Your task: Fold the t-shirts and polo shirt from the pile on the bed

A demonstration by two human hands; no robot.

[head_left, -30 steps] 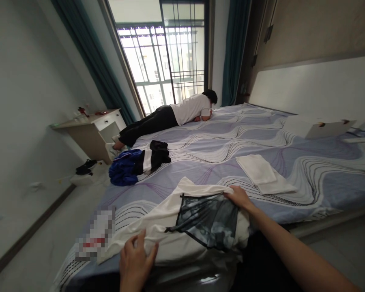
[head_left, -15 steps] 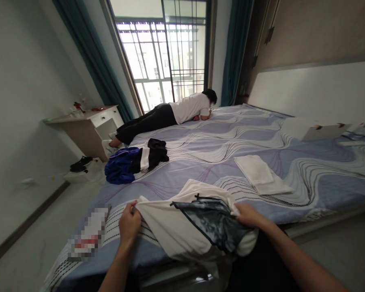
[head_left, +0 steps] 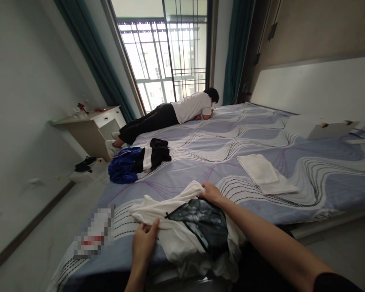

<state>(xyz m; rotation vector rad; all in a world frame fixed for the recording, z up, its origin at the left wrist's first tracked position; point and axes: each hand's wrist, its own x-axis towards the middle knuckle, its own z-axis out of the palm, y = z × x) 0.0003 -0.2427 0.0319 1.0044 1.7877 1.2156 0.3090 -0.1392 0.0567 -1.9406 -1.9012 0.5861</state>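
A white T-shirt [head_left: 178, 239] with a dark grey printed panel lies crumpled at the near edge of the bed, its lower part hanging over. My left hand [head_left: 144, 242] pinches its left edge between thumb and fingers. At the garment's upper edge, my right hand [head_left: 212, 193] is closed on the white cloth, with the forearm reaching across from the lower right. Folded white cloth [head_left: 257, 169] lies on the bed to the right of my right hand.
Blue and black clothes [head_left: 124, 164] lie on the patterned bed sheet [head_left: 197, 158]. A blurred white and red item [head_left: 94, 233] is left of my hands. Across the far side a person [head_left: 191, 107] lies. A white box [head_left: 319, 126] stands near the headboard.
My right hand has moved left and away from me, up to the shirt's upper edge. My left hand has shifted lower and to the right. The shirt is more bunched.
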